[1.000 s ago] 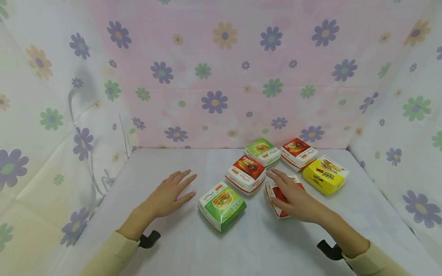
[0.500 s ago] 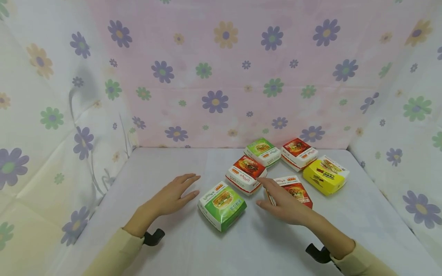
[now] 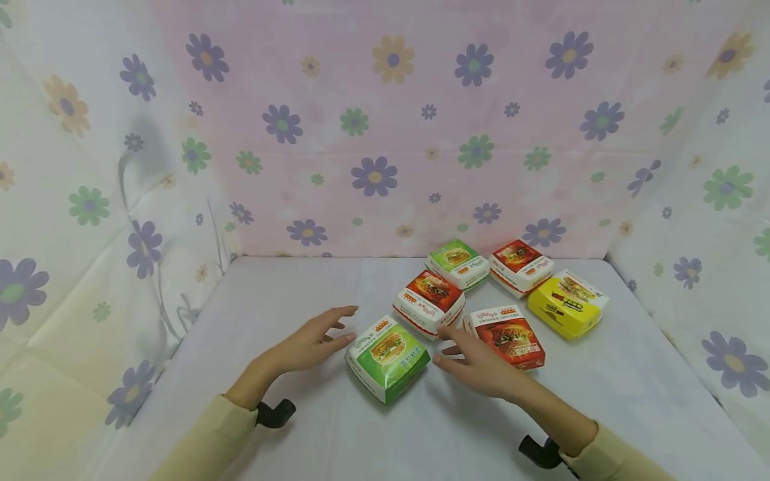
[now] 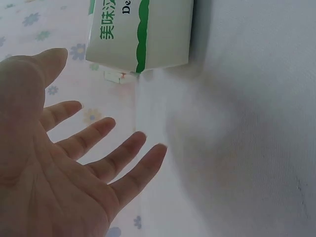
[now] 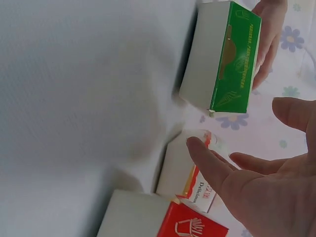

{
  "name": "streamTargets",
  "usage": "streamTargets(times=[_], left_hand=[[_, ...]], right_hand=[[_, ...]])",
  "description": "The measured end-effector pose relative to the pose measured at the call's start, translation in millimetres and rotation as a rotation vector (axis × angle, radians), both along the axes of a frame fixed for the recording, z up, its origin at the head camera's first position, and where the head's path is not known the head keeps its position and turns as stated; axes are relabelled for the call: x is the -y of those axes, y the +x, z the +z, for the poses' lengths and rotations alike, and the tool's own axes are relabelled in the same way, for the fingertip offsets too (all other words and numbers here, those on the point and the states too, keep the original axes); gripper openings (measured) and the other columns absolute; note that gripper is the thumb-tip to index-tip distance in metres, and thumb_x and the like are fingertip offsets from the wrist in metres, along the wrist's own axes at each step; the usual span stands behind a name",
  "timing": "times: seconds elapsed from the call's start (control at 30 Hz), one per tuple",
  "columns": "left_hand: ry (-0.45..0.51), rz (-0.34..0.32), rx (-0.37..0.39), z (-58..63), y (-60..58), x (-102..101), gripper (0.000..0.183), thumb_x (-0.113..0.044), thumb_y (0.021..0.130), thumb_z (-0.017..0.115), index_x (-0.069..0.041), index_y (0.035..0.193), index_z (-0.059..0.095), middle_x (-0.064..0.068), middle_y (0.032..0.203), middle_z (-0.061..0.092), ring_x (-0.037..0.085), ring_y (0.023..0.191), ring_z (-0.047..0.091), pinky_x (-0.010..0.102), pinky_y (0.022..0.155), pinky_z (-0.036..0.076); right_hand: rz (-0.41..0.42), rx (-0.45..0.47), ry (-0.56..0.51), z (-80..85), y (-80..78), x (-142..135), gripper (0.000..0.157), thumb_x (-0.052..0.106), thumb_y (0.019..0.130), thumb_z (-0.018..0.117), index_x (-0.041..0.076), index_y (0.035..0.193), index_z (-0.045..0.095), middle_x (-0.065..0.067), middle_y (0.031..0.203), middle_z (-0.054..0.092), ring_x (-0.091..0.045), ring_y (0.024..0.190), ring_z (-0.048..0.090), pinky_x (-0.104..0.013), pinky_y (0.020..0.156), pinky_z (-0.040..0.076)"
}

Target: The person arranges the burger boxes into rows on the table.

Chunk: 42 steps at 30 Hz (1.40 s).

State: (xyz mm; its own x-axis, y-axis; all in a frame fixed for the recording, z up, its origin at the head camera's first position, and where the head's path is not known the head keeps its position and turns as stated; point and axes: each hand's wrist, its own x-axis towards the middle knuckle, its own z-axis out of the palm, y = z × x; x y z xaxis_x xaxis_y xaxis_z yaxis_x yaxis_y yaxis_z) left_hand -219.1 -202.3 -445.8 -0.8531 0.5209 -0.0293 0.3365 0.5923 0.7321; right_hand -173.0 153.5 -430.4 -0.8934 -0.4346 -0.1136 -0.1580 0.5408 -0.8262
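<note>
On the white table (image 3: pixel 361 447), toward the front, a green burger box (image 3: pixel 388 357), with burger picture upward. At the left of this box, the left hand (image 3: pixel 303 344), released and holding nothing, with fingers extended and thumb just beside the box edge; in the left wrist view, a visible gap between thumb and box. At the right, the right hand (image 3: pixel 479 367), also released and holding nothing, with fingers relaxed. Partly behind this hand, a front red box (image 3: pixel 506 336); in contact with it or not, cannot tell. Just behind the green burger box, a middle red box (image 3: pixel 428 300). Farther back, a second green box (image 3: pixel 458 264) and, next to it, a back red box (image 3: pixel 521 266), with a yellow box (image 3: pixel 568 304) near the right side. Behind everything, a flowered cloth (image 3: pixel 325 153).
</note>
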Motion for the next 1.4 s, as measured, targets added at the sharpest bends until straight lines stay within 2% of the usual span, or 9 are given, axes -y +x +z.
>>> streamTargets(times=[0.17,0.4,0.5,0.73,1.1,1.27,1.4], left_hand=[[0.026,-0.011,0.045,-0.4,-1.0,-2,0.061,-0.046,0.106,0.054,-0.023,0.159,0.034,0.009,0.160,0.041,0.030,0.133,0.053,0.058,0.106,0.045],[0.024,-0.030,0.093,-1.7,-3.7,-7,0.063,-0.047,0.106,0.052,-0.018,0.159,0.035,0.007,0.160,0.041,0.031,0.133,0.054,0.062,0.107,0.042],[0.023,-0.041,0.116,-2.5,-4.4,-9,0.061,-0.045,0.107,0.052,-0.016,0.158,0.038,0.009,0.157,0.045,0.033,0.132,0.054,0.059,0.104,0.046],[0.076,-0.066,0.200,-3.8,-6.1,-10,0.058,-0.040,0.106,0.055,-0.013,0.156,0.040,0.015,0.154,0.047,0.036,0.132,0.053,0.044,0.094,0.056],[0.135,-0.070,0.292,-9.9,-9.0,-11,0.050,-0.036,0.106,0.056,-0.012,0.149,0.050,0.013,0.151,0.050,0.031,0.130,0.056,0.041,0.090,0.058],[0.133,-0.068,0.312,-12.0,-10.6,-10,0.048,-0.037,0.106,0.056,-0.013,0.148,0.052,0.013,0.150,0.051,0.026,0.124,0.059,0.038,0.087,0.059],[0.123,-0.055,0.340,-13.3,-11.3,-8,0.051,-0.041,0.106,0.056,-0.012,0.148,0.053,0.012,0.146,0.053,0.027,0.125,0.058,0.038,0.089,0.058]], right_hand=[[-0.029,0.073,-0.027,-3.5,0.4,4,0.064,0.036,0.102,0.064,0.002,0.152,0.042,-0.019,0.149,0.050,-0.037,0.128,0.057,-0.051,0.096,0.055],[-0.042,0.120,-0.044,-6.5,4.2,10,0.063,0.039,0.102,0.063,0.000,0.149,0.046,-0.020,0.145,0.055,-0.040,0.126,0.058,-0.053,0.095,0.054],[-0.060,0.132,-0.034,-10.8,3.7,14,0.062,0.041,0.101,0.063,0.001,0.147,0.049,-0.018,0.143,0.056,-0.038,0.123,0.060,-0.053,0.094,0.054],[-0.068,0.139,-0.033,-16.9,1.2,21,0.064,0.043,0.101,0.062,-0.001,0.146,0.049,-0.015,0.135,0.060,-0.031,0.117,0.063,-0.050,0.091,0.054],[-0.079,0.163,-0.020,-22.2,-1.3,31,0.057,0.046,0.101,0.062,0.001,0.135,0.055,-0.009,0.113,0.067,-0.021,0.099,0.065,-0.042,0.079,0.055],[-0.064,0.157,-0.017,-22.0,-3.1,31,0.050,0.044,0.102,0.060,0.002,0.130,0.059,-0.006,0.101,0.068,-0.020,0.095,0.064,-0.038,0.075,0.053],[-0.050,0.147,-0.011,-20.9,-3.5,32,0.042,0.042,0.103,0.059,0.005,0.123,0.064,-0.005,0.099,0.068,-0.020,0.093,0.063,-0.035,0.072,0.051]])
